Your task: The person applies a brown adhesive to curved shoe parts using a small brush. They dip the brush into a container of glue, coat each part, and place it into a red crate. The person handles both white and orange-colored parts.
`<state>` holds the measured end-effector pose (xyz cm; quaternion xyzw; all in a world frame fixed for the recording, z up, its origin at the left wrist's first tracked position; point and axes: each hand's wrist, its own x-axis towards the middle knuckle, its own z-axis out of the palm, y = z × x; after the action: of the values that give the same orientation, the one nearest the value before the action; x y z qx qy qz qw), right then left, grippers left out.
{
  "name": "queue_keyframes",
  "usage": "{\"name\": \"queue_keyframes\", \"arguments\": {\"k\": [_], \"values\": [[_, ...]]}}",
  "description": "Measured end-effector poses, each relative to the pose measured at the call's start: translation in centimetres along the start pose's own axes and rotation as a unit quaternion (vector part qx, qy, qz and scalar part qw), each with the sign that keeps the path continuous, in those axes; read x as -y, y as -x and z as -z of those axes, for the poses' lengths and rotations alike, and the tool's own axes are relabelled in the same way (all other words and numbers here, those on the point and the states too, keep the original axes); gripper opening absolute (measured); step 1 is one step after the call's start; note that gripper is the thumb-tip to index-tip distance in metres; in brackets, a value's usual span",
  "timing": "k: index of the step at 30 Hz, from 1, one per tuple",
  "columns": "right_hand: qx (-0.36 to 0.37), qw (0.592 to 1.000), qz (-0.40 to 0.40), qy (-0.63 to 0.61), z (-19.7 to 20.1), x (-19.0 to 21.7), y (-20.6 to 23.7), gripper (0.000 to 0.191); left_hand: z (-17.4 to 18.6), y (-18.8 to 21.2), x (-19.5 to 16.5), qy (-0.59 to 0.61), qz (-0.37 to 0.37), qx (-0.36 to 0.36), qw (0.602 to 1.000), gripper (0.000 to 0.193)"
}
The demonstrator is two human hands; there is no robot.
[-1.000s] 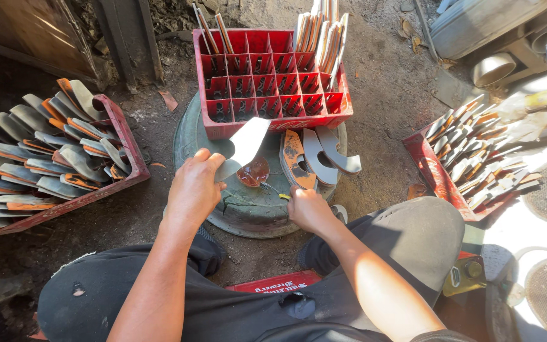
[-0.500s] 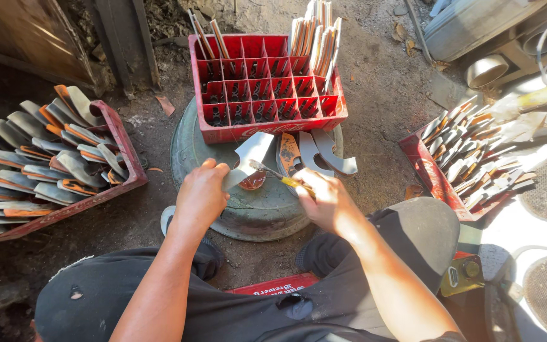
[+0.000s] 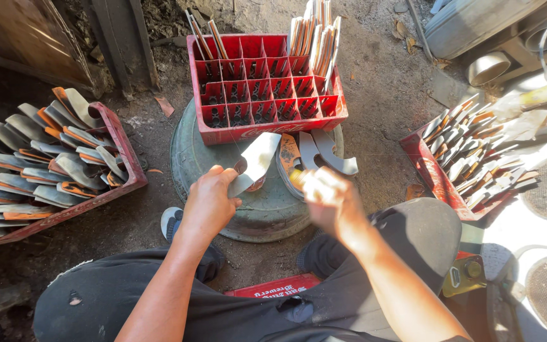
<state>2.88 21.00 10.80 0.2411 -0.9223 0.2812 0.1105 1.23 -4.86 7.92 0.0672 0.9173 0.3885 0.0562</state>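
**Seated worker holding a metal blade over an upturned basin**

At nine o'clock, a red tray [image 3: 118, 158] holds stacked blades [image 3: 26, 164], within reach. At centre, the left hand [image 3: 210, 202] is closed around a flat metal blade [image 3: 256, 161], tilting it up above the round basin [image 3: 254, 209] that serves as a bench. The right hand [image 3: 330, 199], blurred, seems closed on a small yellow-tipped tool [image 3: 295, 177]. At twelve o'clock stands a divided red crate [image 3: 267, 82]; at three, another tray of blades [image 3: 463, 158].

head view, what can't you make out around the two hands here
- Right hand: motion-blurred in the head view; what its fingers grip, apart from a yellowish tip, is unclear.
- Metal blade: lower end hidden inside the left hand.
- Left tray of blades: cut off by the left edge.
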Motion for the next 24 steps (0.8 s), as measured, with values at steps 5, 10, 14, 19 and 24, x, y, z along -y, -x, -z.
{"name": "queue_keyframes", "arguments": {"k": [5,10,14,19,24], "values": [[-0.034,0.999,0.012,-0.02,-0.4,-0.4,0.2,0.013,-0.1,0.1,-0.2,-0.019,-0.007,-0.005,1.0,0.048],[-0.018,0.999,-0.009,0.046,1.9,-3.2,-1.5,0.012,-0.5,0.4,-0.5,0.003,-0.028,-0.003,1.0,0.049],[-0.004,0.995,-0.091,0.051,3.0,-2.5,-1.3,0.008,-0.4,0.3,-0.7,0.008,-0.017,0.013,1.0,0.048],[0.094,0.994,-0.045,-0.04,2.2,-1.2,-0.7,0.02,-0.6,0.3,-0.7,-0.019,-0.034,-0.004,0.999,0.048],[0.024,0.995,-0.048,0.083,1.4,-2.0,-1.6,0.011,-1.7,0.8,-1.0,-0.056,-0.052,-0.009,0.997,0.043]]}}
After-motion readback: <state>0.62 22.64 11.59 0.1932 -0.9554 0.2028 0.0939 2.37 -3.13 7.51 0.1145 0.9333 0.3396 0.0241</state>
